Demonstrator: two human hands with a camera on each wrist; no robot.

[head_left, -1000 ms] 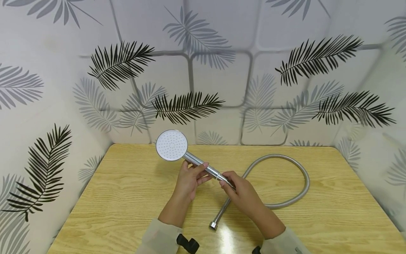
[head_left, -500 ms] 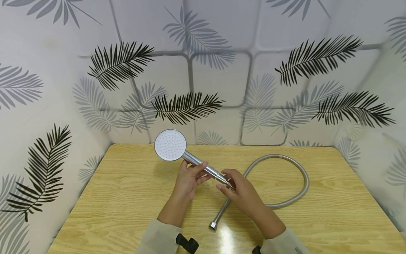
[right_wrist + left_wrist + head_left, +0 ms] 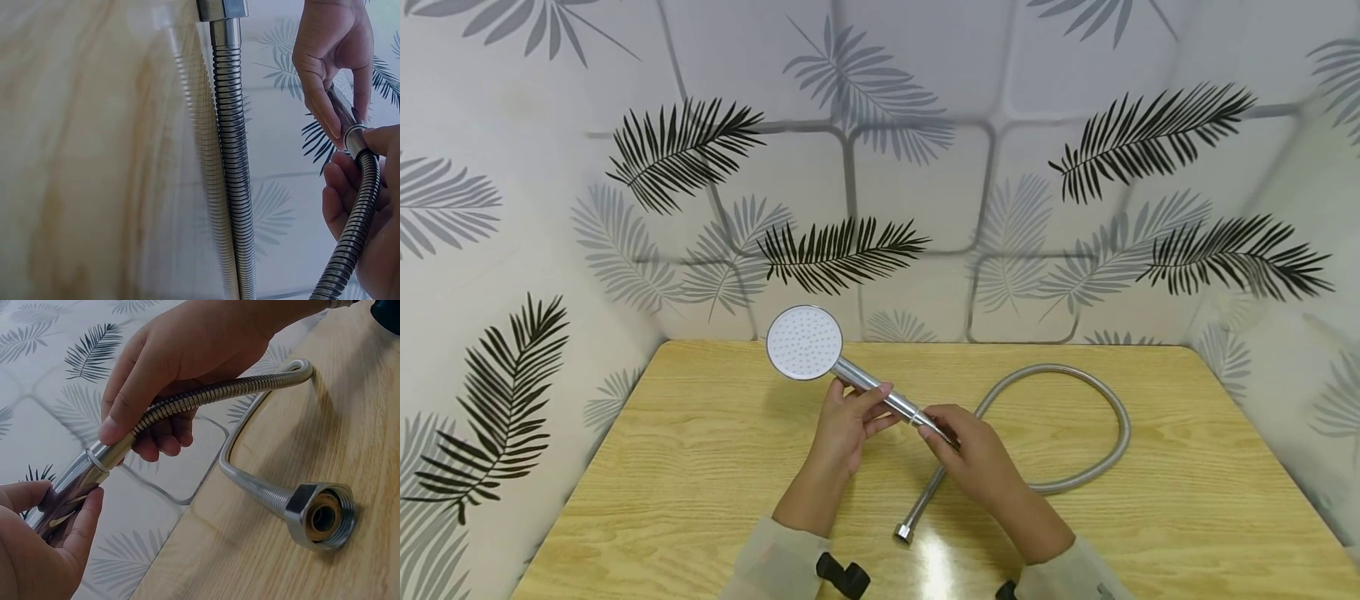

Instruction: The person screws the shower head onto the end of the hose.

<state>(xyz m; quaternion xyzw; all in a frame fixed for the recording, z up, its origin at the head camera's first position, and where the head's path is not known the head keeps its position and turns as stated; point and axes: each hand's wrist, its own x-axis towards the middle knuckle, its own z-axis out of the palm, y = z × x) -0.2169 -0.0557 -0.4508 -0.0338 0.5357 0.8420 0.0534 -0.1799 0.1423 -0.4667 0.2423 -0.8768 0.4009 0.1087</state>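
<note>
A chrome hand shower [image 3: 805, 342] with a round white spray face is held slanting above the table, its face at the upper left. My left hand [image 3: 844, 429] grips its handle [image 3: 868, 385] between thumb and fingers. My right hand [image 3: 973, 454] pinches the smooth metal end fitting of the shower hose [image 3: 1126, 421], right where it meets the handle. In the left wrist view a ring-shaped seam [image 3: 97, 461] shows between handle and fitting. Ribbed hose [image 3: 219, 390] runs back under the right palm. Threads inside the joint are hidden.
The hose loops over the wooden table [image 3: 700, 467] to the right. Its free end carries a hex nut [image 3: 904, 532], lying near the front middle; the left wrist view shows a washer [image 3: 324, 517] inside it. A leaf-patterned wall covering [image 3: 917, 192] stands behind the table.
Half a second ago the right fingers were looser and farther back on the fitting; now they pinch it again near the joint. The left hand and hand shower have barely shifted.
</note>
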